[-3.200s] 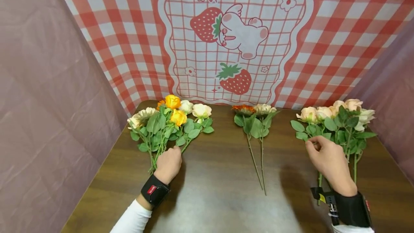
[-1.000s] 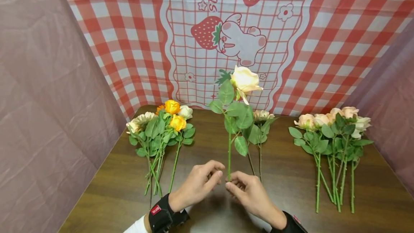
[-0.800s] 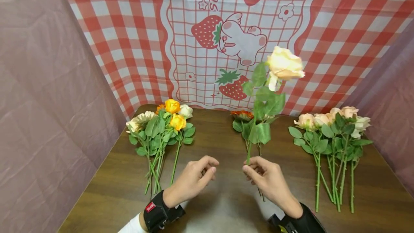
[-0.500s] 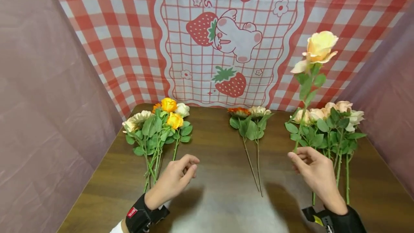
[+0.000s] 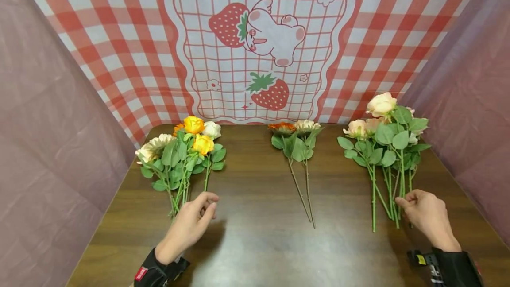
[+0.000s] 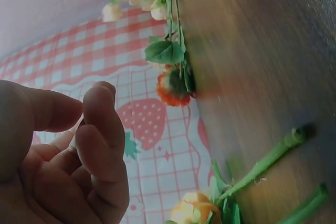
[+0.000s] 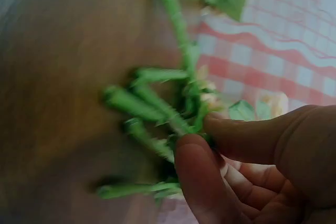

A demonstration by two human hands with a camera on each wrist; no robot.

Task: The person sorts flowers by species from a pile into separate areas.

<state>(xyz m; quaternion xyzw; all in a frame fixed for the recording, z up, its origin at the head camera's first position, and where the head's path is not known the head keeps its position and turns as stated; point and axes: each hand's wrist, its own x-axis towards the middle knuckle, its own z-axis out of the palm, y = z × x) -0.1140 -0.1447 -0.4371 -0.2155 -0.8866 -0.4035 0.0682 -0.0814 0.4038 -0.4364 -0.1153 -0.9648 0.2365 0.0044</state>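
Observation:
My right hand (image 5: 401, 202) pinches the lower stem of a pale peach rose (image 5: 381, 103), which lies tilted on top of the right bunch of peach roses (image 5: 376, 145) on the brown table (image 5: 259, 242). In the right wrist view the thumb and a finger (image 7: 202, 166) close on a green stem among several stem ends (image 7: 147, 106). My left hand (image 5: 209, 204) hovers with loosely curled fingers and holds nothing, just right of the stems of the left bunch of orange and cream flowers (image 5: 187, 145). The left wrist view shows its fingers (image 6: 100, 124) empty.
Two flowers (image 5: 296, 134), one orange and one cream, lie side by side at the middle back of the table. A red checked strawberry cloth (image 5: 259, 43) hangs behind, and mauve sheets (image 5: 52, 114) close off both sides.
My right hand carried the pale rose from the middle to the right and lowered it onto the right bunch. My left hand drew back left toward the left bunch's stems.

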